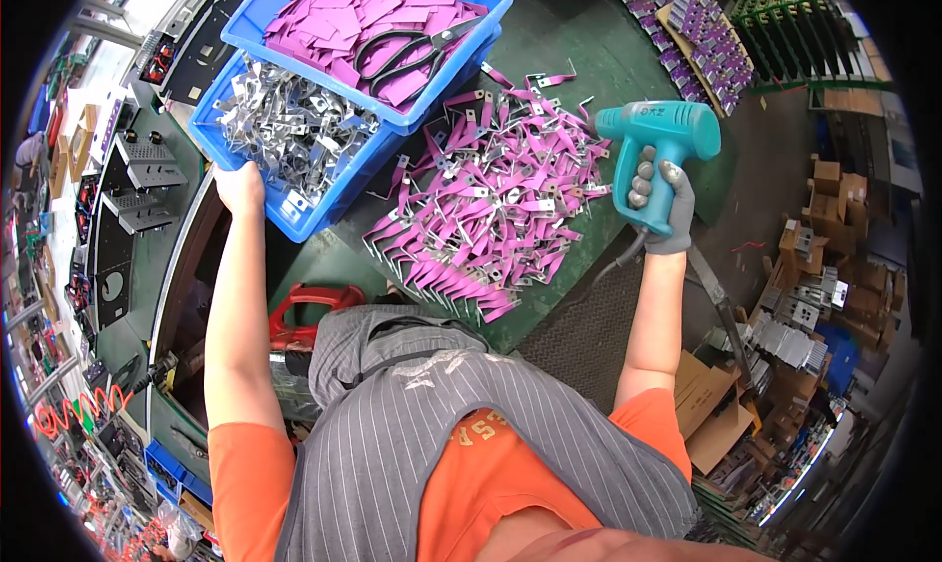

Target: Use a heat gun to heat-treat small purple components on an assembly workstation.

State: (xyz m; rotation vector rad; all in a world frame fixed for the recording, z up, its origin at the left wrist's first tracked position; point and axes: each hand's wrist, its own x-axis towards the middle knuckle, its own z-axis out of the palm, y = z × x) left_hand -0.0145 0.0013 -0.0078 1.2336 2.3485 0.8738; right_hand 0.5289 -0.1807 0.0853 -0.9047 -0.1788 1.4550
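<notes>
My right hand (677, 209), in a grey glove, is wrapped round the handle of a teal heat gun (677, 128). Its nozzle faces left, over the right edge of a large pile of bent metal strips in purple sleeves (491, 194) on the green bench. My bare left hand (240, 187) is closed on the near left rim of a blue bin (324, 218); its fingertips are hidden. Bare metal brackets (289, 125) fill that bin. Over its far side rests a second blue bin (402, 118) of flat purple pieces (353, 17), with black-handled scissors (417, 53) on top.
A red stool (314, 312) stands near my legs. The heat gun's cord (620, 260) hangs down beside the bench edge. Racks of purple-and-metal parts (702, 47) stand at the far right, cardboard boxes (702, 410) on the right. Another bench with metal housings (147, 160) lies left.
</notes>
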